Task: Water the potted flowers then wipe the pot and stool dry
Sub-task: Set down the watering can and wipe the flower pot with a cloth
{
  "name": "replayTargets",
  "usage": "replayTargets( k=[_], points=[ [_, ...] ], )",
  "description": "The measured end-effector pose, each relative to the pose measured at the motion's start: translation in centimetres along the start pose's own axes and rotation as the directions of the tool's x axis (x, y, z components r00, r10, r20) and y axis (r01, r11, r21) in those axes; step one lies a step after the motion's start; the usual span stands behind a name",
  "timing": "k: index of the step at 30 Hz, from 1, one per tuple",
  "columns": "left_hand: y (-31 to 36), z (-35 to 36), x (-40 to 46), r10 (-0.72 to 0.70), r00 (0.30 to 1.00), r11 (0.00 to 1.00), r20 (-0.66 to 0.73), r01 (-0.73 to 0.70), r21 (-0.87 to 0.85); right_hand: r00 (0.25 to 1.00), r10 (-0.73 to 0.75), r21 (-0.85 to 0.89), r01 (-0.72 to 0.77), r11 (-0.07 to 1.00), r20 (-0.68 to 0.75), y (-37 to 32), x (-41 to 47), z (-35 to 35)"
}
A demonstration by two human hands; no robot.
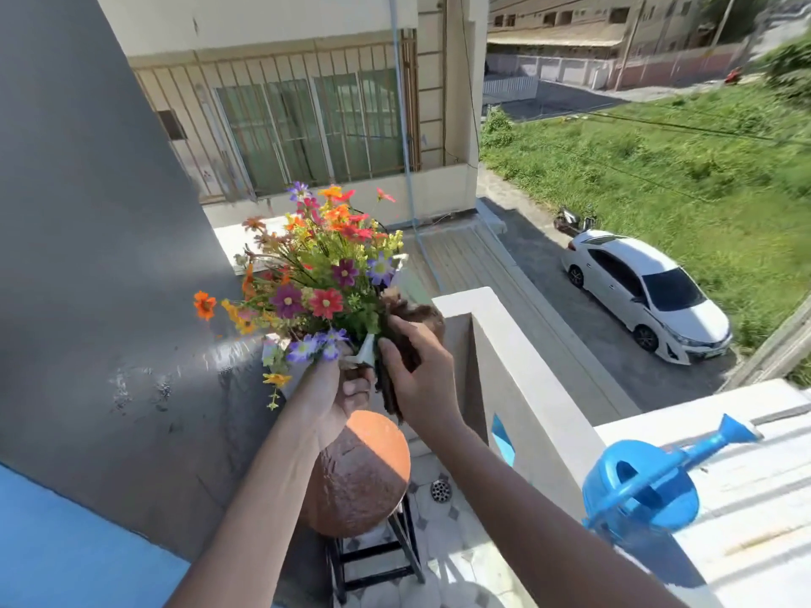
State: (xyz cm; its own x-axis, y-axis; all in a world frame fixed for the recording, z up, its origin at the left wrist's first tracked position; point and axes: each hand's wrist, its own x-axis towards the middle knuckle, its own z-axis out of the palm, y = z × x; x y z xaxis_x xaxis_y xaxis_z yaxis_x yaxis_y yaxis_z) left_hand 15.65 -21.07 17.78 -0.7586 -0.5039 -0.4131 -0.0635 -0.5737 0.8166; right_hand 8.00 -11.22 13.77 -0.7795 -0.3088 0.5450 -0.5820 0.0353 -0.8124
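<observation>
Above the stool: the person holds the pot (366,351) of flowers (316,274) lifted in the air, tilted away toward the far left, clear of the stool below.
Left hand (338,394): curls round the near underside of the pot and carries its weight; the thumb shows on the right side.
Right hand (421,379): grips a dark brown cloth (406,340) and presses it against the right side of the pot; part of the cloth hangs down below the fingers.
Pot: only a small white patch shows between the two hands, so its wetness cannot be told.
Stool (364,471): stands directly below the hands, near the grey wall; its round orange-brown seat is half in sun, on a black frame.
Watering can (645,484): blue, sits on the white ledge at the near right, well apart from both hands, spout pointing far right.
Step in hand: judging by the can set aside and the cloth on the pot, watering looks done and the pot is being wiped.
Next move: probably working the cloth round the rest of the pot while the left hand keeps it steady, then setting the pot back and wiping the stool seat.
Risk: the pot is held near the balcony wall, so a firm hold matters.
</observation>
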Motion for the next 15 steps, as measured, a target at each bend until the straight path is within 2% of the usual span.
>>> replayTargets(
  k=[3, 7, 11, 15],
  points=[
    [-0.1, -0.6, 0.1, -0.012, 1.0, 1.0, 0.014, 0.011, 0.007, 0.998, 0.028, -0.013, -0.028, 1.0, 0.056, 0.7, -1.7, -0.1],
    [-0.5, -0.4, 0.1, -0.023, 0.997, 0.999, 0.075, 0.021, 0.027, 1.0, 0.008, 0.046, -0.007, 0.999, -0.016, 0.1, 1.7, -0.2],
    [-0.4, -0.2, -0.3, -0.043, 0.99, 0.998, 0.135, 0.037, 0.047, 0.97, 0.232, 0.155, -0.22, 0.963, -0.066, -0.4, 5.9, -1.1],
    [-0.4, 0.0, -0.3, -0.029, 0.992, 0.998, 0.127, 0.021, 0.062, 0.927, 0.374, 0.252, -0.354, 0.901, -0.036, 0.9, 6.9, -1.1]
  ],
)
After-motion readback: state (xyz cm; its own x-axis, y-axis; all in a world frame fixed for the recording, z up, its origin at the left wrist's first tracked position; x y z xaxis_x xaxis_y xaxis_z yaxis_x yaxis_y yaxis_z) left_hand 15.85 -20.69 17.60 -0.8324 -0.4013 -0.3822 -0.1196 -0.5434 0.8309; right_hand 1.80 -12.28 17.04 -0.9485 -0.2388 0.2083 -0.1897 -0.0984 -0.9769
